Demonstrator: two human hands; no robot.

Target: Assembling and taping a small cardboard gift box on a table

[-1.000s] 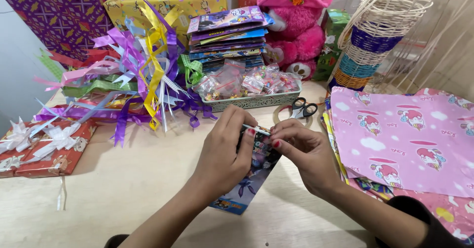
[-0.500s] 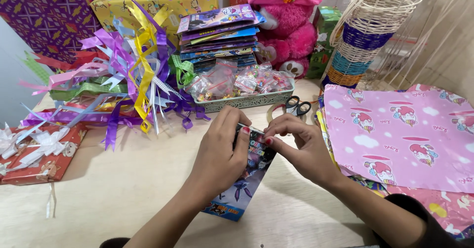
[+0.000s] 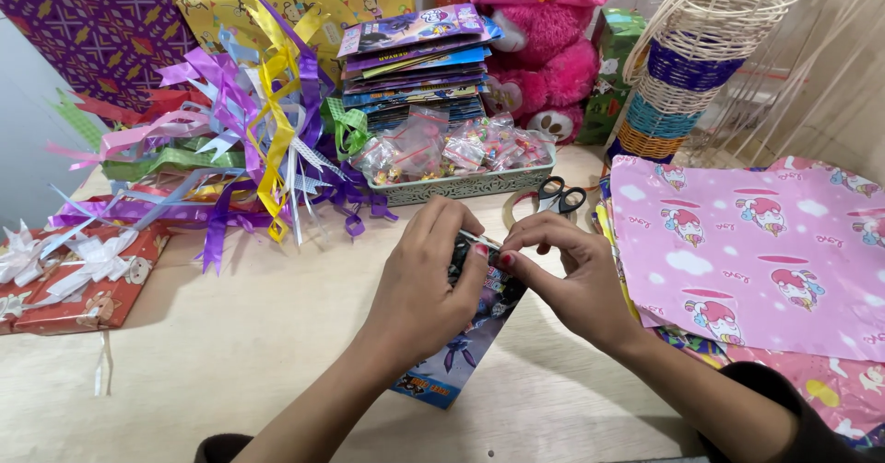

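Both hands pinch together at the top of a small wrapped packet.

Since a moment ago the left hand [image 3: 426, 283] and right hand [image 3: 562, 274] barely shifted, still pressing clear tape [image 3: 479, 239] on the packet [image 3: 456, 357]; sealing continues. It lies on the table [image 3: 230, 352], long axis slanting lower-left to upper-right.

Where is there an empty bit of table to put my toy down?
Bare table lies left of the left hand, between the red gift and the ribbons. The right side is crowded by pink wrapping paper and scissors.
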